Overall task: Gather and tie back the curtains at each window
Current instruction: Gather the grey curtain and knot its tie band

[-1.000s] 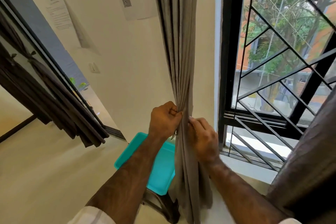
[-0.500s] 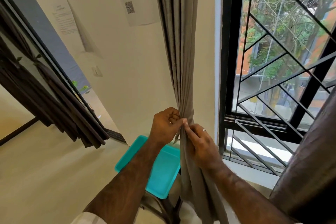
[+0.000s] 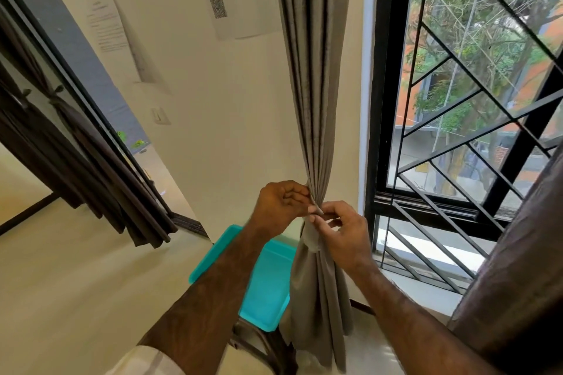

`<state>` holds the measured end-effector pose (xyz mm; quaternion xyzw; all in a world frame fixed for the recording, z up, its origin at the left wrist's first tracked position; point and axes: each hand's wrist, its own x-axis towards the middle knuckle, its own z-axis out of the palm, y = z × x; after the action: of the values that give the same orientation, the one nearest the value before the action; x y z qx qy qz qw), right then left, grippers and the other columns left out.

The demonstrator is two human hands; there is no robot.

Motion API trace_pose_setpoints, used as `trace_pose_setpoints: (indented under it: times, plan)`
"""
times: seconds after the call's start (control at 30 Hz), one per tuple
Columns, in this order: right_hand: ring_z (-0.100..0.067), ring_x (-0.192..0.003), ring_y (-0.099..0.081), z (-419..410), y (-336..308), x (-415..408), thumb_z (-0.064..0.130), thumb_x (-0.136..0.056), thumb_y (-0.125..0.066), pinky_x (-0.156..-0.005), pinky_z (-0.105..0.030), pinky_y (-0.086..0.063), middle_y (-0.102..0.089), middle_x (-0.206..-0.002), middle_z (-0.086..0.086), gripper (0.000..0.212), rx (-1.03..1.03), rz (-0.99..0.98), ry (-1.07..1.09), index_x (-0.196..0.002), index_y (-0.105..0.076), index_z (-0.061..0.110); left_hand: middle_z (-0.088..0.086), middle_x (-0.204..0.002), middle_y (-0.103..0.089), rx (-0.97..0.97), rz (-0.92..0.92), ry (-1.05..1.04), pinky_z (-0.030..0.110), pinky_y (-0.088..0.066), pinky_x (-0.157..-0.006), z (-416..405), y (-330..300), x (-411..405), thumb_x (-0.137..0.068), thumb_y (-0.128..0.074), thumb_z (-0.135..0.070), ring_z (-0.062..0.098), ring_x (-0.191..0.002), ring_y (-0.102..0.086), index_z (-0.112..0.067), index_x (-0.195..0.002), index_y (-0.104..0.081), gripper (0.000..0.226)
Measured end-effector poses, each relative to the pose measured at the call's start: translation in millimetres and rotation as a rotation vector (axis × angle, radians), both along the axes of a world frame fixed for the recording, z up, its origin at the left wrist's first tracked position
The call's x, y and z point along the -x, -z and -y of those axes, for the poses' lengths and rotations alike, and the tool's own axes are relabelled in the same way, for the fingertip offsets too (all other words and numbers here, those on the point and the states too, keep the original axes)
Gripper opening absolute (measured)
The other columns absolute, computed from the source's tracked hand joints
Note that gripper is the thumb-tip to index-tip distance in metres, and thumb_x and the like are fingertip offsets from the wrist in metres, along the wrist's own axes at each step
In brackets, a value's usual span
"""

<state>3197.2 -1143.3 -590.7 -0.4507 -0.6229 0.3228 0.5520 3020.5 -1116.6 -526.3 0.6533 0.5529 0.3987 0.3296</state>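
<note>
A grey curtain (image 3: 313, 76) hangs gathered into a narrow bunch beside the left edge of the barred window (image 3: 463, 119). At waist height my left hand (image 3: 280, 207) grips the bunch from the left, fingers curled round it. My right hand (image 3: 341, 231) pinches a small grey strip of tie fabric (image 3: 316, 211) at the front of the bunch, right against my left fingertips. A short grey tail hangs below the pinch. Below my hands the curtain fans out loosely toward the floor.
A turquoise tray (image 3: 268, 286) lies on a dark stool (image 3: 265, 344) just left of the curtain's lower part. A dark brown curtain (image 3: 524, 268) hangs at the right edge. Another dark curtain (image 3: 85, 149) is tied back at the left doorway. Papers hang on the cream wall (image 3: 195, 94).
My right hand came round from the curtain's right side to its front and now pinches the tie strip by my left fingertips. The view has tilted up slightly.
</note>
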Motion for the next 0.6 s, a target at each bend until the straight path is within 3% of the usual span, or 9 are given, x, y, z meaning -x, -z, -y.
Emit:
trace_pose_setpoints:
  times: [0.07,0.17,0.33,0.4,0.5,0.6]
  plan:
    - [-0.014,-0.094,-0.069,-4.2,1.4,-3.2,0.025,-0.097,-0.074,-0.078,-0.027,-0.061,-0.072,-0.096,0.012,0.007,0.031,-0.048,-0.042,-0.103,-0.075,0.023,0.003,-0.089,-0.080,-0.036,-0.031,0.006,0.041,-0.067,-0.087,-3.2,2.4,0.2,-0.081,-0.091,-0.011,0.022,-0.085,-0.078,-0.008,-0.101,-0.079,0.024]
    - [-0.013,-0.094,-0.070,-6.5,-1.6,-9.6,0.013,-0.101,-0.069,-0.077,-0.022,-0.060,-0.073,-0.093,0.010,0.009,0.101,-0.091,-0.116,-0.104,-0.077,0.018,-0.002,-0.095,-0.079,-0.094,-0.068,0.024,0.031,-0.064,-0.086,-7.0,5.1,4.4,-0.086,-0.089,-0.016,0.016,-0.091,-0.075,-0.010,-0.102,-0.080,0.019]
    - [-0.018,-0.091,-0.070,-17.2,2.7,-12.3,0.020,-0.104,-0.063,-0.075,-0.031,-0.062,-0.071,-0.092,0.003,0.009,0.215,-0.066,-0.127,-0.101,-0.072,0.021,-0.004,-0.098,-0.078,-0.100,-0.094,0.077,0.037,-0.065,-0.090,-13.3,6.1,6.8,-0.091,-0.085,-0.018,0.014,-0.093,-0.076,-0.015,-0.106,-0.075,0.019]
    - [-0.018,-0.094,-0.071,-19.9,1.9,-11.4,0.024,-0.104,-0.065,-0.077,-0.032,-0.063,-0.072,-0.094,0.004,0.009,0.208,-0.054,-0.110,-0.102,-0.074,0.024,-0.004,-0.096,-0.076,-0.062,-0.051,0.084,0.030,-0.064,-0.085,-14.5,2.9,5.0,-0.089,-0.087,-0.027,0.012,-0.090,-0.075,-0.019,-0.110,-0.068,0.030]
    - [-0.015,-0.097,-0.072,-18.8,-1.4,-5.4,0.022,-0.103,-0.067,-0.083,-0.028,-0.063,-0.075,-0.098,0.010,0.013,0.153,-0.002,-0.134,-0.108,-0.077,0.027,-0.017,-0.082,-0.070,-0.088,-0.103,0.062,0.017,-0.058,-0.072,-20.8,0.5,2.0,-0.085,-0.090,-0.041,-0.001,-0.077,-0.069,-0.032,-0.099,-0.063,0.031]
    - [-0.021,-0.098,-0.074,-24.0,2.8,-4.0,0.007,-0.103,-0.062,-0.084,-0.033,-0.063,-0.077,-0.103,0.005,0.027,0.155,0.022,-0.152,-0.110,-0.077,0.028,-0.009,-0.101,-0.080,-0.113,-0.043,0.042,0.035,-0.066,-0.087,-33.2,-1.5,2.7,-0.090,-0.085,-0.036,0.010,-0.094,-0.077,-0.019,-0.117,-0.075,0.033]
